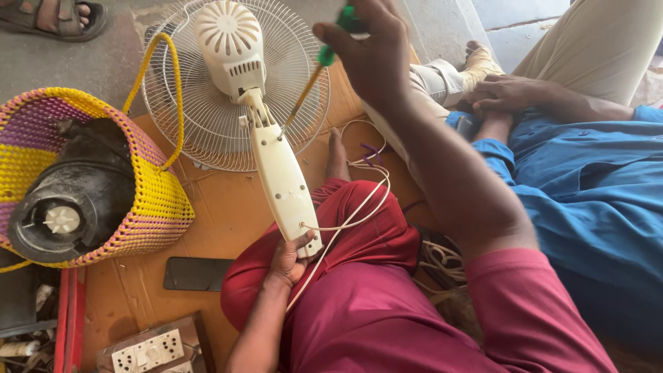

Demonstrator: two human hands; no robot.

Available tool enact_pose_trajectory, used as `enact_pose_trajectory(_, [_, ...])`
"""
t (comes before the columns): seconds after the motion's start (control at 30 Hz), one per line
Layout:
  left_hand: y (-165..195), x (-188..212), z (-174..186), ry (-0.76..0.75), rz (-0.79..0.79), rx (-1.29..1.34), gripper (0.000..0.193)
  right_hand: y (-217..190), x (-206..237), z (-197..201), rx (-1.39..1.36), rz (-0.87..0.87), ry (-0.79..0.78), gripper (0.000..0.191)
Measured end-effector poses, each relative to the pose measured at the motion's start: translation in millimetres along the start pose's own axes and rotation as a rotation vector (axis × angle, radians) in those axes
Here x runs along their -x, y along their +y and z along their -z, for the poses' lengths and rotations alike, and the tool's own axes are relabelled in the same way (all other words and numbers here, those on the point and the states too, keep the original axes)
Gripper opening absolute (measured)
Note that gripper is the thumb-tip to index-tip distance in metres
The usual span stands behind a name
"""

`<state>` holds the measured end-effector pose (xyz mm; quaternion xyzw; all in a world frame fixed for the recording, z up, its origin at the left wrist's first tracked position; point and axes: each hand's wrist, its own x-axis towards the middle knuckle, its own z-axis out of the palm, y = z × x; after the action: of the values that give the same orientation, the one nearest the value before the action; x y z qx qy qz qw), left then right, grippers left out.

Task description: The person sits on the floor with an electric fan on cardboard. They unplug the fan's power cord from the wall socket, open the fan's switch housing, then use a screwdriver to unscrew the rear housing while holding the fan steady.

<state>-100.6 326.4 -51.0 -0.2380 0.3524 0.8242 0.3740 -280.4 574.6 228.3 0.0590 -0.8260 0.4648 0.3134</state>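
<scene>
1. Nearest us, our left hand (290,261) is closed round the lower end of the fan's cream stem (282,181), holding it up off our lap. A white cord (352,215) leaves the stem near this grip and loops over our red-clad knee.
2. Our right hand (369,52) is clenched on a green-handled screwdriver (314,74). Its shaft slants down to the upper stem, just below the motor housing; the tip looks to sit on the stem, though we cannot see a screw head at this size.
3. Fan (235,83): the motor housing points up at us and the wire guard (183,121) lies behind it over the cardboard (228,207) on the floor. The guard appears still on and the stem casing still closed.
4. Judgement: the work looks early. The driver is engaged at one point on the stem; no loose screws or removed covers are visible.
5. Left of the fan, a yellow and purple woven basket (155,200) holds a dark motor unit. A dark phone (197,273) lies on the cardboard and a white socket board (148,351) sits at the bottom edge.
6. Farther right, another person in blue sits beside us, their hand (511,93) resting by their ankle, apart from the fan.
</scene>
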Motion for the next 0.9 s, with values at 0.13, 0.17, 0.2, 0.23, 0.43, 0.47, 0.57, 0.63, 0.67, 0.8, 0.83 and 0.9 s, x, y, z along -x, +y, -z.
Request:
enact_pose_trajectory(0.13, [0.9, -1.0, 0.0, -0.004, 0.000, 0.002, 0.046, -6.1, -1.5, 5.7, -0.439, -0.108, -0.285, 0.021])
enact_pose_trajectory(0.17, [0.9, -1.4, -0.3, -0.018, -0.007, 0.016, 0.046, -5.8, -0.8, 2.6, -0.466, -0.138, -0.263, 0.021])
enact_pose_trajectory(0.2, [0.9, -2.1, -0.8, -0.029, -0.016, 0.029, 0.047, -4.6, 0.3, -2.3, -0.215, -0.130, -0.106, 0.020])
enact_pose_trajectory(0.23, [0.6, -0.9, -0.5, -0.038, -0.022, 0.039, 0.047, -2.6, 1.4, -7.6, 0.038, -0.123, 0.050, 0.021])
enact_pose_trajectory(0.43, [0.7, 1.2, 0.7, 0.006, -0.003, -0.009, 0.048, 20.9, 1.1, -9.7, -0.199, 0.013, -0.167, 0.023])
enact_pose_trajectory(0.47, [1.1, 0.2, 0.8, -0.003, -0.007, -0.010, 0.049, 22.9, 1.4, -8.7, -0.400, 0.004, -0.304, 0.025])
enact_pose_trajectory(0.57, [0.8, -1.1, 2.1, -0.004, 0.000, 0.016, 0.049, 22.4, 4.8, -10.3, -0.455, -0.188, -0.184, 0.014])
enact_pose_trajectory(0.63, [1.4, -0.9, 0.3, -0.007, 0.014, 0.045, 0.049, 16.7, 7.9, -15.9, 0.065, -0.038, 0.081, 0.024])
enact_pose_trajectory(0.67, [0.6, -2.0, 1.2, -0.021, 0.008, 0.039, 0.050, 13.5, 8.1, -16.6, 0.329, 0.048, 0.219, 0.030])
enact_pose_trajectory(0.8, [1.4, 0.7, -0.7, 0.004, 0.014, 0.001, 0.052, -0.5, 5.4, -12.9, -0.077, 0.085, -0.085, 0.024])
enact_pose_trajectory(0.83, [1.9, 1.3, -1.0, 0.030, 0.024, -0.015, 0.053, -3.1, 3.8, -10.8, -0.181, 0.105, -0.196, 0.027])
enact_pose_trajectory(0.9, [2.3, 1.9, -1.0, 0.019, 0.018, -0.001, 0.053, -7.3, 2.8, -11.0, -0.290, 0.033, -0.251, 0.028])
